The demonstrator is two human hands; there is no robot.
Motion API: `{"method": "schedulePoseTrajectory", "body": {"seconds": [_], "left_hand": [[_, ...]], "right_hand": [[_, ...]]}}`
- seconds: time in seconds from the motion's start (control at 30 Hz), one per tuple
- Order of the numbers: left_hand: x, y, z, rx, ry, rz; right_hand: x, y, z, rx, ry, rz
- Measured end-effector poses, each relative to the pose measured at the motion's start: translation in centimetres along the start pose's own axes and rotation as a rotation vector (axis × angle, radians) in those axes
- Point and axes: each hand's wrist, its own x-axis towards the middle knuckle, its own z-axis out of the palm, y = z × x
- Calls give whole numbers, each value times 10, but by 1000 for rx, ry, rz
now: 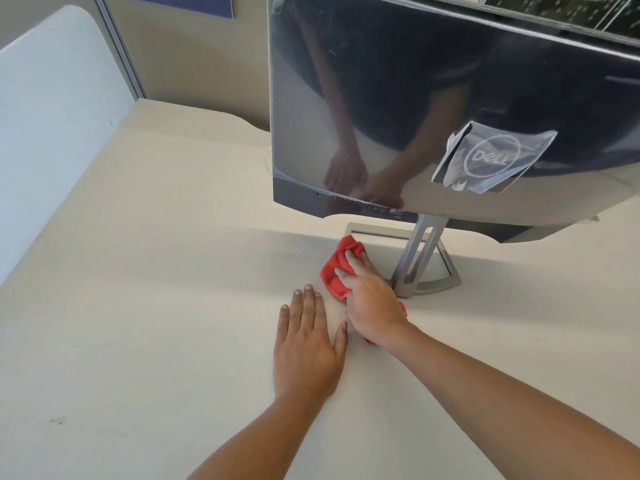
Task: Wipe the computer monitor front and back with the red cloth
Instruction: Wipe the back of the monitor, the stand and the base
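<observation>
Left hand flat on desk, fingers spread. Right hand just beyond, pressing down on crumpled red cloth beside monitor stand. Monitor above, glossy back showing; peeling film reads "DELL".

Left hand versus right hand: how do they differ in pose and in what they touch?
The left hand lies flat, fingers spread, palm down on the bare desk, holding nothing. The right hand rests on the red cloth, fingers curled over it, beside the monitor stand. The left hand sits nearer the person; the right reaches farther forward. Both are down at desk level, neither touching the monitor.
</observation>
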Motion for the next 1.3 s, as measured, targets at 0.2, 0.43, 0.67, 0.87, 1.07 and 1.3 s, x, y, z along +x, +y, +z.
{"method": "schedulePoseTrajectory", "body": {"seconds": [0.2, 0.43, 0.67, 0.87, 1.07, 1.3], "left_hand": [[1, 1, -2, 14, -21, 3], [0, 2, -5, 4, -31, -5], [-1, 3, -4, 2, -49, -14], [-2, 4, -7, 15, -53, 0], [-3, 4, -8, -1, -43, -5], [-2, 3, -7, 10, -57, -16]], "right_hand": [[12, 3, -5, 75, -12, 18], [50, 5, -12, 29, -14, 115], [65, -2, -14, -80, 24, 105], [21, 14, 1, -128, -67, -280], [-22, 38, -3, -166, 34, -213], [-24, 25, -7, -451, 138, 2]]}}
